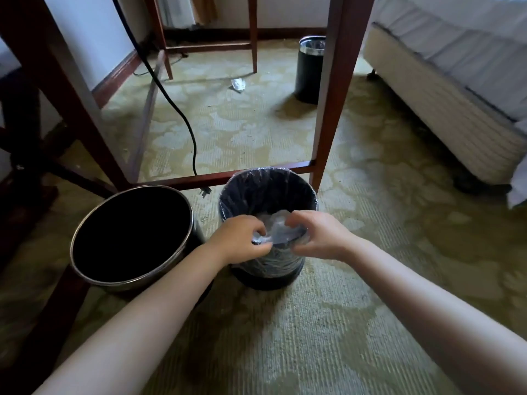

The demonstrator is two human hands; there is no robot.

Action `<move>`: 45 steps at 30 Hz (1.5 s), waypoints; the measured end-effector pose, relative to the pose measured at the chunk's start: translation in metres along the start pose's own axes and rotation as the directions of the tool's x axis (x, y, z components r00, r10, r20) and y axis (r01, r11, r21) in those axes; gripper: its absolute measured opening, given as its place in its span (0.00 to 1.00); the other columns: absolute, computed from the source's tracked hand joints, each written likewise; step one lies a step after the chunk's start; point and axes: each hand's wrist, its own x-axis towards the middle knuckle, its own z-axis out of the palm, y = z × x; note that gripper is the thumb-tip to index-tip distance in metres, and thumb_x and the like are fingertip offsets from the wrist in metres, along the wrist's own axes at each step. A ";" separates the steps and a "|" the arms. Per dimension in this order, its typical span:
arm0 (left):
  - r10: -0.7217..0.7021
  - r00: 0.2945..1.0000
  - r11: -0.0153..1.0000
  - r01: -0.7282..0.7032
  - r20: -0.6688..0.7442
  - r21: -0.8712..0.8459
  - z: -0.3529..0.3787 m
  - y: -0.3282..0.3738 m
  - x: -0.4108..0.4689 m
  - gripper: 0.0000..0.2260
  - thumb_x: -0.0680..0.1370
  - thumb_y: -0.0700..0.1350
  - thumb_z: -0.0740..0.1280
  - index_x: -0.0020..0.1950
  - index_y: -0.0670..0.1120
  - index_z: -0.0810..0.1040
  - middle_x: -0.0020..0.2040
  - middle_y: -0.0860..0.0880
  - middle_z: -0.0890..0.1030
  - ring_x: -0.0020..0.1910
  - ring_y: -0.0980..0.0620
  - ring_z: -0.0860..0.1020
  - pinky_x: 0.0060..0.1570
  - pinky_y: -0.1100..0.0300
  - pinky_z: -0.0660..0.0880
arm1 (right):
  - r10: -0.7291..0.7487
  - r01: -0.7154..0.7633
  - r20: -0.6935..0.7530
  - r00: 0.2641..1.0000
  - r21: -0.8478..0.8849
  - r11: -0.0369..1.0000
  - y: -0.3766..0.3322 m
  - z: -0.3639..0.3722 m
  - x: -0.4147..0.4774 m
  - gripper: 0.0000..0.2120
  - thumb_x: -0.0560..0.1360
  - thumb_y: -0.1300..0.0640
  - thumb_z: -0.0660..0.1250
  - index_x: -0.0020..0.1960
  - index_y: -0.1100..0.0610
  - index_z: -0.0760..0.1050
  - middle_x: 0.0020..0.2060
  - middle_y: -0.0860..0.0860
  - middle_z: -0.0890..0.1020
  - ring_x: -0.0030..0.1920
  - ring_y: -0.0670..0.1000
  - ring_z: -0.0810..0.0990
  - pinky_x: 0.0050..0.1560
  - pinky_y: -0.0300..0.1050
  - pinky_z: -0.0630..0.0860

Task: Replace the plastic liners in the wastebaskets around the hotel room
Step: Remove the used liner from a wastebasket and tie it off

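**Both hands bunching liner at bin rim**

Left hand (239, 236) & right hand (319, 234) curl fingers round gathered clear plastic liner (281, 230) at near rim of lined wastebasket (268, 263), pinching slack btwn them. Unlined wastebasket (134, 283) just beside, on carpet (356, 295); third wastebasket (309, 69) further back.

Pale green patterned carpet (370, 252) covers the floor. Reddish wooden furniture legs (333, 95) cross the upper frame. A white wall (94, 38) with a wooden baseboard (117, 78) stands upper left, a bed (445, 89) upper right.
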 end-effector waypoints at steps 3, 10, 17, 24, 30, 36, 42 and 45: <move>0.021 0.997 0.985 -0.033 0.068 0.168 0.004 -0.006 0.000 0.19 0.72 0.63 0.67 0.39 0.47 0.78 0.37 0.51 0.78 0.38 0.52 0.76 0.39 0.53 0.73 | -0.147 0.124 -0.055 0.988 -0.306 0.944 0.007 0.019 0.001 0.20 0.69 0.46 0.73 0.56 0.54 0.74 0.49 0.49 0.81 0.50 0.53 0.79 0.50 0.45 0.68; 0.068 0.993 0.935 -0.096 0.094 0.343 0.017 0.000 0.000 0.19 0.74 0.65 0.64 0.37 0.50 0.67 0.33 0.54 0.69 0.36 0.53 0.71 0.36 0.56 0.64 | -0.390 0.305 -0.258 0.884 -0.313 0.899 0.019 0.028 0.004 0.13 0.64 0.55 0.74 0.30 0.55 0.70 0.25 0.48 0.75 0.26 0.54 0.75 0.28 0.41 0.70; 0.118 0.981 0.969 -0.147 0.152 0.199 0.005 0.009 0.013 0.18 0.80 0.55 0.60 0.34 0.47 0.71 0.31 0.51 0.72 0.33 0.49 0.73 0.37 0.52 0.69 | -0.310 0.187 -0.542 0.781 -0.271 0.944 0.035 0.014 -0.001 0.11 0.75 0.52 0.60 0.38 0.57 0.74 0.33 0.49 0.79 0.33 0.54 0.77 0.32 0.43 0.72; 0.113 0.950 0.943 -0.010 -0.292 0.333 -0.036 0.014 0.023 0.17 0.81 0.50 0.60 0.33 0.46 0.73 0.34 0.49 0.72 0.37 0.50 0.70 0.37 0.56 0.64 | -0.241 0.152 -0.610 0.755 -0.195 0.969 0.016 0.027 -0.011 0.19 0.71 0.46 0.66 0.53 0.59 0.68 0.49 0.56 0.77 0.47 0.55 0.75 0.48 0.46 0.72; -0.042 0.919 0.942 0.167 -0.392 0.291 -0.032 0.019 0.019 0.15 0.80 0.50 0.61 0.39 0.43 0.78 0.37 0.49 0.74 0.40 0.47 0.75 0.33 0.57 0.63 | -0.297 0.203 -0.204 0.933 -0.383 0.901 0.022 0.042 -0.002 0.11 0.68 0.49 0.76 0.42 0.54 0.78 0.36 0.48 0.80 0.37 0.54 0.80 0.47 0.50 0.78; -0.231 0.946 0.973 0.224 -0.229 -0.056 -0.028 0.032 0.009 0.10 0.79 0.51 0.63 0.55 0.47 0.71 0.36 0.48 0.78 0.35 0.47 0.77 0.37 0.50 0.75 | -0.311 0.245 -0.293 0.904 -0.241 0.939 0.025 0.026 -0.002 0.09 0.73 0.53 0.69 0.34 0.54 0.80 0.29 0.46 0.79 0.27 0.50 0.75 0.28 0.37 0.71; -0.099 0.992 0.993 0.094 0.075 0.067 -0.010 0.049 -0.004 0.27 0.71 0.67 0.66 0.60 0.49 0.72 0.57 0.51 0.78 0.54 0.50 0.77 0.51 0.53 0.75 | -0.022 0.053 -0.422 0.906 0.063 0.997 0.016 0.003 0.001 0.07 0.76 0.58 0.69 0.41 0.58 0.80 0.35 0.50 0.83 0.35 0.52 0.79 0.37 0.46 0.77; -0.142 0.989 0.975 0.131 0.048 0.182 0.006 0.055 0.000 0.35 0.71 0.66 0.67 0.70 0.47 0.64 0.67 0.49 0.70 0.63 0.47 0.71 0.58 0.49 0.73 | 0.097 0.045 -0.387 0.917 0.343 0.938 0.000 -0.014 0.001 0.06 0.74 0.60 0.68 0.38 0.56 0.78 0.33 0.50 0.81 0.36 0.50 0.77 0.39 0.46 0.75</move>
